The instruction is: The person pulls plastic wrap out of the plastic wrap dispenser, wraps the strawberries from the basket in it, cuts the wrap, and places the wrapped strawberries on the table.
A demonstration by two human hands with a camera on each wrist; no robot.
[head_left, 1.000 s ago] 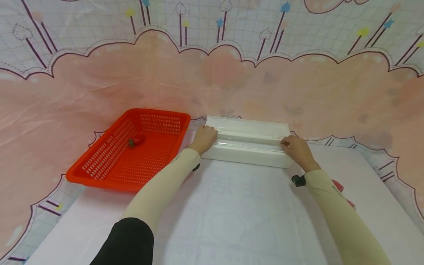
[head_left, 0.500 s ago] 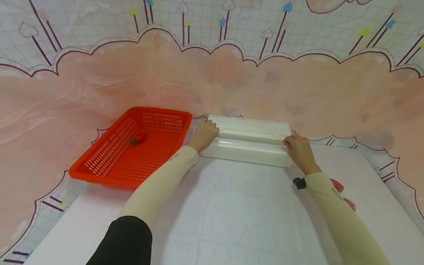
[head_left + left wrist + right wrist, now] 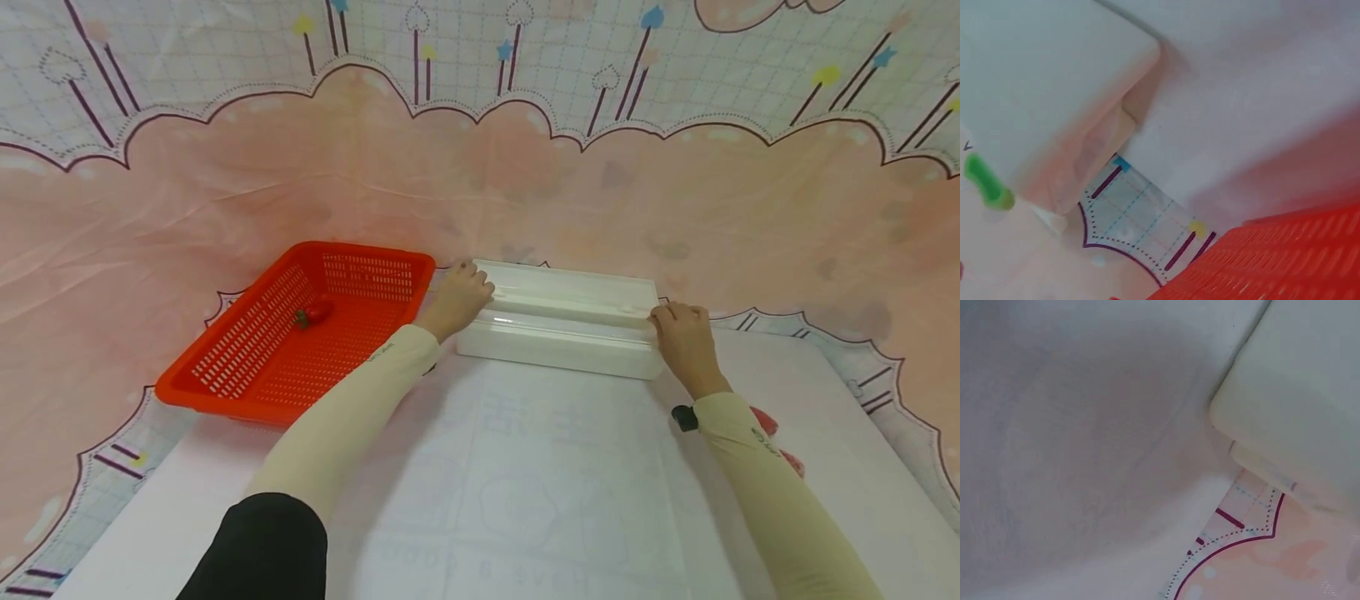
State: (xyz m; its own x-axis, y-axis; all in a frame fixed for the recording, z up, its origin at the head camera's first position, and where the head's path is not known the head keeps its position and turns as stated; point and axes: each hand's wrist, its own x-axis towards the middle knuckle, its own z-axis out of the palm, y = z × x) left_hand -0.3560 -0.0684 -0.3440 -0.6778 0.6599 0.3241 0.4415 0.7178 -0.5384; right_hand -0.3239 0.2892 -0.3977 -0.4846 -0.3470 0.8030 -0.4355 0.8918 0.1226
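Observation:
A long white box (image 3: 558, 350), which looks like a cling film dispenser, lies at the table's far side with its lid (image 3: 562, 283) raised at the back. Something clear and shiny shows in the slot between lid and front. My left hand (image 3: 459, 296), fingers curled, grips the box's left end by the lid. At the right end my right hand (image 3: 686, 346) holds the box with bent fingers; the fingertips are partly hidden. In the left wrist view one box end (image 3: 1054, 81) fills the upper left; the right wrist view shows the other end (image 3: 1297, 400).
An orange-red mesh basket (image 3: 247, 410) stands left of the box, with a small red fruit (image 3: 321, 311) with a green stem inside. Pinkish-red pieces (image 3: 765, 419) lie partly hidden behind my right sleeve. A patterned cloth (image 3: 487, 192) hangs behind the white tabletop (image 3: 525, 500).
My right hand has shifted slightly right, out to the box's end. The left hand has moved a little up toward the lid's edge. The box has barely moved.

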